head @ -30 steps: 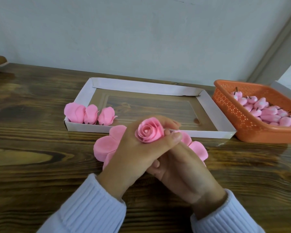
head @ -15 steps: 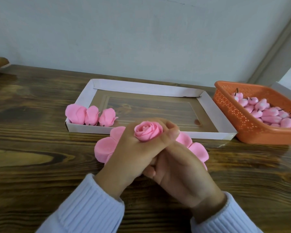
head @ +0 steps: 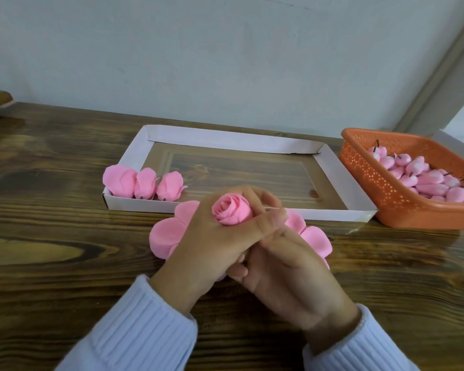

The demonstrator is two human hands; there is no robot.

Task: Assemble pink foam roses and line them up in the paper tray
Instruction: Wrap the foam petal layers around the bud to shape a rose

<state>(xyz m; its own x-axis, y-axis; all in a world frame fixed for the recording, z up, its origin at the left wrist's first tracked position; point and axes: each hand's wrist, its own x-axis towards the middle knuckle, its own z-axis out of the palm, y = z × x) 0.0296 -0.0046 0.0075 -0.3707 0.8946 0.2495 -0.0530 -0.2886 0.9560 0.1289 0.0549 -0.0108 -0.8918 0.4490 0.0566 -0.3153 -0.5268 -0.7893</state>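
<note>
My left hand [head: 212, 245], fingers tight round a soft spiralled foam rose [head: 232, 211]; right hand [head: 287, 274] underneath, its hold hidden.

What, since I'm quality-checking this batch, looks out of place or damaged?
Nothing spilled or broken. In the paper tray, the leftmost rose bulges over the left wall; a small pinkish spot on its floor, right end, is unidentifiable.

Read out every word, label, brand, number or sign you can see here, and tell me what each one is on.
None: no readable text, number or sign shows anywhere.
The paper tray has plain white walls.
The orange basket carries only a pattern of small holes.
The held rose, the wall and the wooden table are unmarked.
</note>
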